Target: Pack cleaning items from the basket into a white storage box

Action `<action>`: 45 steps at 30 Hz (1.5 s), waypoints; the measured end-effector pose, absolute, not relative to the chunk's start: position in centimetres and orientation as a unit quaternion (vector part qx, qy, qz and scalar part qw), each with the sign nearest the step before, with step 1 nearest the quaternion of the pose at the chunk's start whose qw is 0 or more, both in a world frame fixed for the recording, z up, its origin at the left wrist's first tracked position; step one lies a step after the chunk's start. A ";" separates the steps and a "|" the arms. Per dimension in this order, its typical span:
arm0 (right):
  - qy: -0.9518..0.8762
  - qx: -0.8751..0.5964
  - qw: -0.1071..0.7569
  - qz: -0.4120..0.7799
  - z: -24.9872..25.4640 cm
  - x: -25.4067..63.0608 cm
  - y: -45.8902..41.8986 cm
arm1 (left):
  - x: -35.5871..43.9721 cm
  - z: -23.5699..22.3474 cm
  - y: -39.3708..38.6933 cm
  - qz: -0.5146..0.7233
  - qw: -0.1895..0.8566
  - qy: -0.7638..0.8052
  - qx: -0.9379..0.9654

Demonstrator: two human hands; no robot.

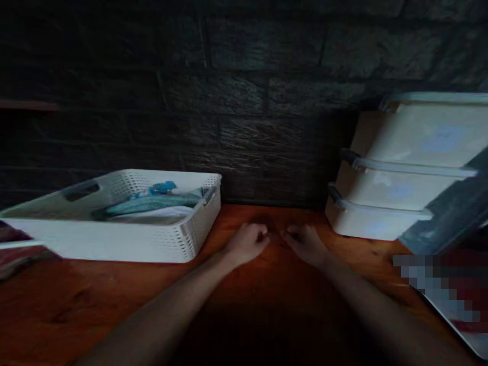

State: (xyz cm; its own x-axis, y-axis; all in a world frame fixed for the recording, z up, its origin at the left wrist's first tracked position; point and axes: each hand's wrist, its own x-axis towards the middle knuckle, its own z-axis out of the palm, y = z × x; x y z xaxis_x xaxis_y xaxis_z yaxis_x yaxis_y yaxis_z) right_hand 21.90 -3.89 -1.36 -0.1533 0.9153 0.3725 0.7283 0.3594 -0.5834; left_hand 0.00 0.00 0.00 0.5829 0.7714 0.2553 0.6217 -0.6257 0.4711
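Observation:
Over the far part of the brown wooden table, my left hand is curled with its thumb near its fingers, and I see nothing in it. Facing it across a narrow gap is my right hand, curled the same way and in shadow, with nothing visible in its grip. A white perforated basket stands left of my left hand, apart from it. Inside lie folded teal cloth and a blue item whose kind I cannot make out.
Three lidded pale storage boxes are stacked at the right against a dark block wall. Beside them leans a grey-blue object. A flat tray-like thing, partly pixelated, has its white edge at the lower right.

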 end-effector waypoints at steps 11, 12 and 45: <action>-0.744 -0.555 0.340 0.152 -1.0 21.7 -4.4 | 0.8 0.0 0.3 0.219 0.179 0.384 0.879; -0.742 -0.555 0.342 0.153 -1.1 21.8 -4.4 | 0.7 0.0 0.3 0.216 0.179 0.383 0.880; -0.739 -0.564 0.334 0.154 -1.3 22.0 -4.0 | 0.4 -0.9 1.1 0.168 0.180 0.356 0.901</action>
State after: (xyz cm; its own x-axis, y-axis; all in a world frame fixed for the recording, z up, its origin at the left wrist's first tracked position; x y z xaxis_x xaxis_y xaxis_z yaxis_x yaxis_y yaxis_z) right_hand 22.05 -3.98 -1.30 -0.1401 0.9370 0.3199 0.7319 0.3156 -0.6039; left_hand 0.42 1.06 -0.95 0.6900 0.7025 0.1744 0.5814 -0.6815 0.4445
